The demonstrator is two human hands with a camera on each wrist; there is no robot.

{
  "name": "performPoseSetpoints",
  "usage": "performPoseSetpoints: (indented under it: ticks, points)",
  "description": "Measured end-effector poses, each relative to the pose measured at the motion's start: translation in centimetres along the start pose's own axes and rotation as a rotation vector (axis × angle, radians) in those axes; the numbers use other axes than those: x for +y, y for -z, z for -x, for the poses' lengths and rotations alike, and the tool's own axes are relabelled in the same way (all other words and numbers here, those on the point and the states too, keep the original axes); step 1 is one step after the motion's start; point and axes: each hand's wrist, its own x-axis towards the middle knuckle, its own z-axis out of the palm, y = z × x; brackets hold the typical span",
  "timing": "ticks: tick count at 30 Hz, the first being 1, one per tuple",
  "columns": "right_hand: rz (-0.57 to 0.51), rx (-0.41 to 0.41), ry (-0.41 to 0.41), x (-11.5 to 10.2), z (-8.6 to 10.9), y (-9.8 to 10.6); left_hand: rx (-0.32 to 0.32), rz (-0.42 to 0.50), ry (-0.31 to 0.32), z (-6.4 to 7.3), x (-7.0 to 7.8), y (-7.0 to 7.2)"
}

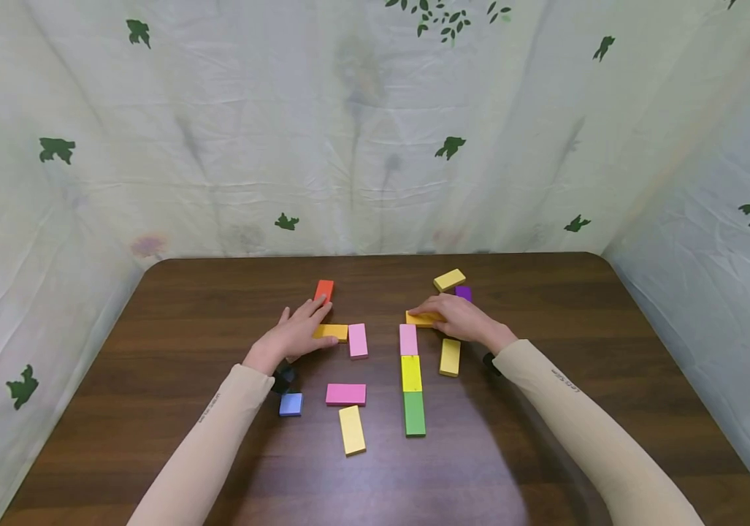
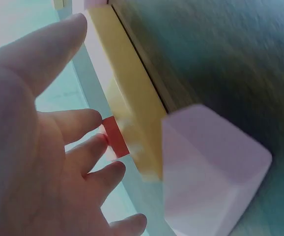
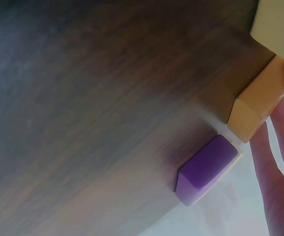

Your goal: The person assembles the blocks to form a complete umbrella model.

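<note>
In the head view, the cream sleeves (image 1: pixel 207 442) come nearest, rising from the bottom edge of the frame over a dark wood table (image 1: pixel 118 409). Left of centre, the left hand (image 1: pixel 292 334) is spread wide, its thumb by a left orange block (image 1: pixel 337 330) and its fingertips at a red block (image 1: pixel 325 288); firm contact cannot be told. A left pink block (image 1: pixel 358 341) stands at the orange one's right end. Lower down are a blue block (image 1: pixel 291 404), a deep pink block (image 1: pixel 346 394) and a pale yellow block (image 1: pixel 352 431). Right of centre, the right hand (image 1: pixel 463 316) pinches a right orange block (image 1: pixel 419 320) at the top of a column: right pink block (image 1: pixel 408 340), bright yellow block (image 1: pixel 411 373), green block (image 1: pixel 415 414).

In the left wrist view, a lavender block (image 2: pixel 206 172) looms at lower right, the left orange block running diagonally above it; spread fingers fill the left side, the red block beside their tips.

In the right wrist view, a purple block (image 3: pixel 208 162) lies below centre. The right orange block is at upper right, extended fingers along its side, near a cream block (image 3: pixel 278 24) in the corner.
</note>
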Motion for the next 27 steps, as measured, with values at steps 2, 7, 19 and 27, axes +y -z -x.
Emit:
performPoseSetpoints:
  ticks: [2,7,19,27]
  points:
    - [-0.002,-0.003,-0.006,0.0,0.0,0.0,-0.002,0.004,0.001,0.0,-0.3,0.2]
    - [-0.003,-0.005,-0.015,-0.2,0.0,0.0,0.007,0.017,0.012,0.1,-0.9,0.5]
    - [-0.008,0.0,-0.02,-0.2,0.1,0.1,0.133,0.003,-0.144,0.0,-2.0,-0.1]
    - [-0.008,0.008,-0.014,-0.1,0.1,0.1,0.187,-0.023,-0.236,-0.1,-1.4,-0.4]
